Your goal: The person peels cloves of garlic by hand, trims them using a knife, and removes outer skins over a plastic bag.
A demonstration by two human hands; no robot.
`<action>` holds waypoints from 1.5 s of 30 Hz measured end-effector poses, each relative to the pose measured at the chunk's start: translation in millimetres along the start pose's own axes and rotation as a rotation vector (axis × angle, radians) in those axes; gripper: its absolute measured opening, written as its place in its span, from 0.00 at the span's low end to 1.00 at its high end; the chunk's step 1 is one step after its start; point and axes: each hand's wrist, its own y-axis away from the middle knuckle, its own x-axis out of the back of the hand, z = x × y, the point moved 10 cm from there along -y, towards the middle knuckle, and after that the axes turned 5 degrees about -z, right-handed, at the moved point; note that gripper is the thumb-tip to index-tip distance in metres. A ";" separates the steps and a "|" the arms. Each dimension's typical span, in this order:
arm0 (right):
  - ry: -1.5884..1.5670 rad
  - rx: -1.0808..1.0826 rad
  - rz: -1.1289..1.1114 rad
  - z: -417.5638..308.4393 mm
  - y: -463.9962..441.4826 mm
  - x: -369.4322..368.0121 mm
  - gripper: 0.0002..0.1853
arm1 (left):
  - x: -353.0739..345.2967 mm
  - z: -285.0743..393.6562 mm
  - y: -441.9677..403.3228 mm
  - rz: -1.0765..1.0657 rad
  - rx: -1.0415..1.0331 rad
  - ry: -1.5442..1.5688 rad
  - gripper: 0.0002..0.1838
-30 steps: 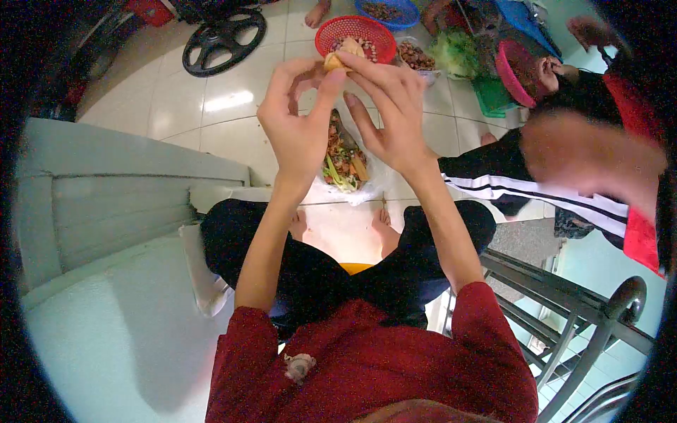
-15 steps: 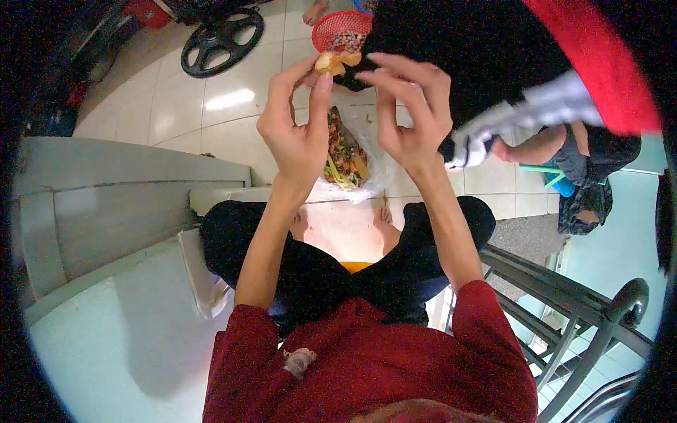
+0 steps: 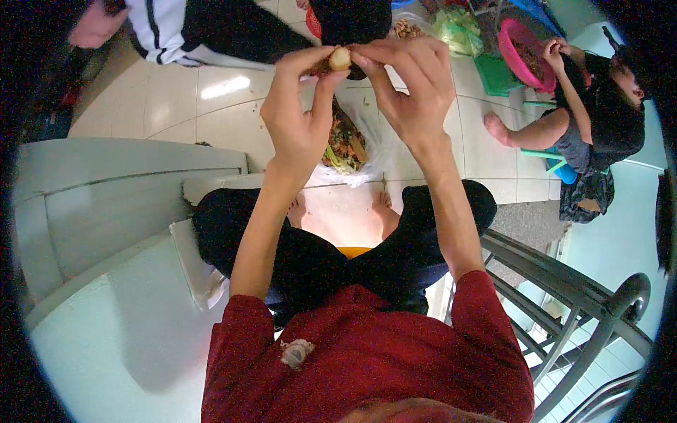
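Note:
Raised over the floor in front of me, my left hand (image 3: 300, 106) pinches a small, roundish, pale yellow piece of food (image 3: 340, 58) between thumb and fingers. From the other side, my right hand (image 3: 416, 92) meets it, thumb and fingertips pressed together at its edge. Its exact kind is unclear; something brownish, perhaps peel, shows beside it near the left fingers. Beneath my hands an open clear plastic bag (image 3: 374, 137) lies on the tiles, filled with mixed food scraps (image 3: 345, 149), some green and some brown.
A person in striped black trousers (image 3: 233, 32) is close at upper left. At right, another person (image 3: 596, 116) sits by a pink basin (image 3: 509, 53), near a green basket (image 3: 493, 74). A metal railing (image 3: 557, 282) stands at lower right; a grey panel (image 3: 127, 183) is at left.
The person in striped trousers has moved from right to left, revealing the basin and seated person. My right fingers, previously apart from the food, have closed in on it; the loose peel no longer hangs visibly.

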 end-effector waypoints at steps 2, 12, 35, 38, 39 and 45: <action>0.024 0.013 -0.004 1.1 1.4 -2.4 0.08 | 4.0 -4.3 -3.5 0.057 0.070 0.128 0.14; 0.033 -0.039 -0.032 0.4 2.9 -10.8 0.09 | -5.4 -7.1 -6.4 -0.118 0.080 -0.019 0.16; -0.523 -0.402 -0.117 13.5 6.5 -33.7 0.20 | 13.6 13.4 -15.8 -0.051 -0.126 -0.278 0.24; -0.596 -0.440 -0.088 16.4 8.9 -34.6 0.17 | 12.8 6.3 -18.6 -0.057 -0.048 -0.256 0.19; -0.597 -0.444 -0.085 16.7 8.6 -35.3 0.17 | 15.7 -0.6 -18.4 -0.034 0.011 -0.194 0.17; -0.836 -0.608 -0.110 30.8 19.0 -46.2 0.12 | 13.9 4.0 -17.0 -0.040 -0.127 -0.190 0.20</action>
